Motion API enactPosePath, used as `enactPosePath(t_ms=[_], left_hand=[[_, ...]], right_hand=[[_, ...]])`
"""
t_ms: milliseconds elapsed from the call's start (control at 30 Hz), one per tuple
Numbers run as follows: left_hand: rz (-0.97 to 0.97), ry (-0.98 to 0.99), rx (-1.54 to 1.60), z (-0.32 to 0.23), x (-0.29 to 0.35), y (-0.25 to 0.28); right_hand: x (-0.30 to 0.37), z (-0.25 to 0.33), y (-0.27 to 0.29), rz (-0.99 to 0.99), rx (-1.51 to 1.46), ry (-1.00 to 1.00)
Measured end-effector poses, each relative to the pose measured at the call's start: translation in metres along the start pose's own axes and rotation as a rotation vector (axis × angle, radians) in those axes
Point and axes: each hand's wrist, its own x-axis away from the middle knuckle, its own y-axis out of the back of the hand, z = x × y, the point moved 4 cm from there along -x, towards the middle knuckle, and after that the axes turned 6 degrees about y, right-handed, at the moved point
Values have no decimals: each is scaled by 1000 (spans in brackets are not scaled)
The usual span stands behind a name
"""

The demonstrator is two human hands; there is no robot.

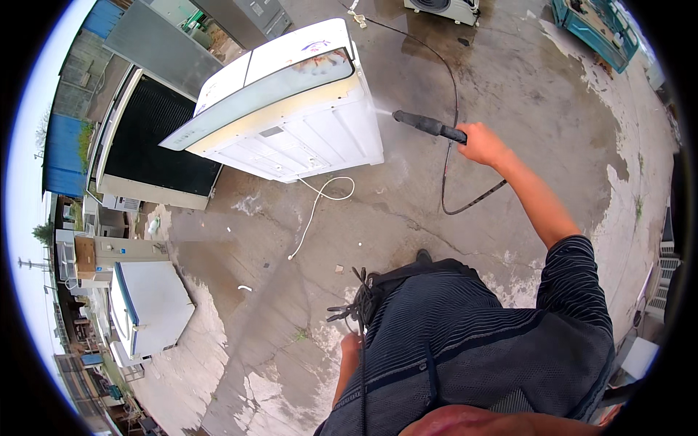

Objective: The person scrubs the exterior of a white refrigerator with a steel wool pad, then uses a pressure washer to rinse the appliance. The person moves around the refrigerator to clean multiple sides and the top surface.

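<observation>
With the right hand (481, 143) clenched on the spray wand (429, 126), washing looks underway: the white appliance casing (291, 109) at far left is being jetted amid wet concrete floor (407, 218), left hand (349, 349) mostly hidden, its grip unclear.

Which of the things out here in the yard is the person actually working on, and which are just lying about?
In use:
- right hand gripping the black spray lance
- black hose running to the lance
- white appliance casing being sprayed
- its white cord on the concrete

Lying about:
- dark-fronted unit behind the casing
- white box-shaped unit, lower left
- teal cart, upper right
</observation>
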Motion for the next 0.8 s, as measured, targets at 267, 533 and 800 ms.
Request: enactPosePath(t_ms=[267,533,800], left_hand=[[353,727,1028,-32,-89,17],[381,779,996,-114,-160,29],[437,899,1033,-200,-211,-3]], right_hand=[[-16,-35,61,15,70,90],[-49,-71,72,48,-29,28],[-149,-112,94,-17,-160,-54]])
